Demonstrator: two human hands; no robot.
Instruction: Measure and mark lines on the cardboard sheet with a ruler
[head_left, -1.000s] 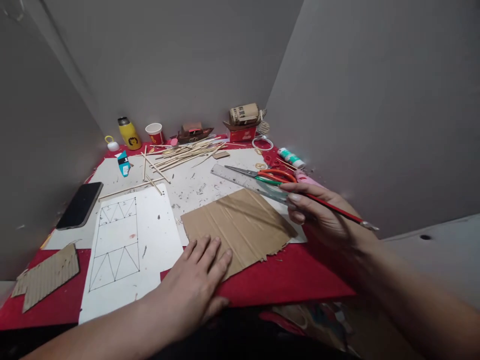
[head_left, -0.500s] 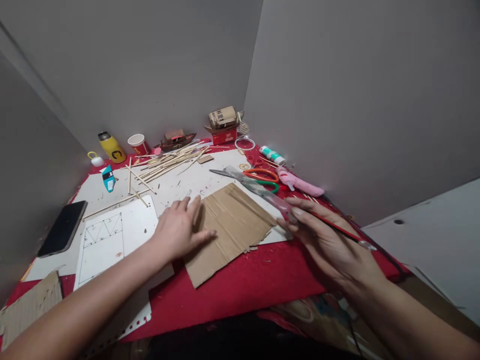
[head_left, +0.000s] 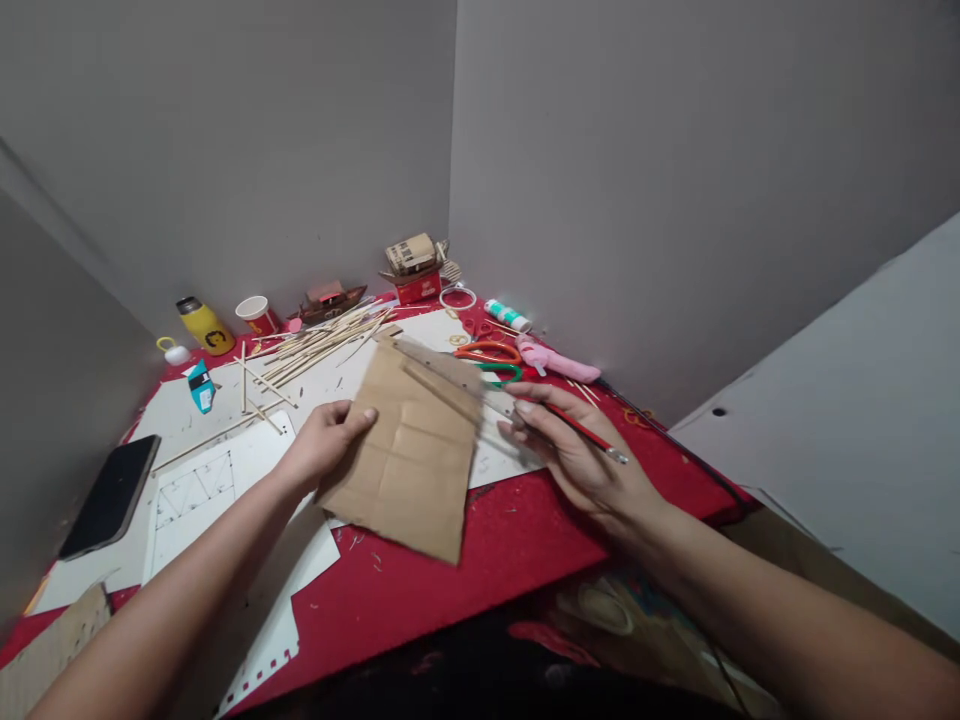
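Note:
My left hand [head_left: 324, 445] grips the left edge of a brown cardboard piece [head_left: 409, 460], thumb on top, and holds it tilted above the red-covered table. In my right hand [head_left: 581, 455] are a clear ruler [head_left: 442, 372] and a red-and-black pencil [head_left: 581, 425]. The ruler is pinched between thumb and fingers and reaches left over the cardboard's upper part; whether it touches cannot be made out. The pencil lies back across the hand. Just beyond, scissors with orange handles [head_left: 487, 352] and scissors with green handles [head_left: 501, 375] lie on the table.
Thin wooden sticks [head_left: 322, 345] lie in a heap on white board. A sheet with a drawn truss [head_left: 191, 490] and a phone [head_left: 112, 495] are at left. Behind stand a yellow bottle [head_left: 206, 325], a paper cup [head_left: 257, 315] and model boats [head_left: 330, 300]. A pink glue gun [head_left: 559, 360] lies right.
My left hand has gone from resting flat beside the cardboard to gripping it, lifting and turning it. My right hand has brought the ruler and pencil left, over the cardboard. The view has shifted slightly.

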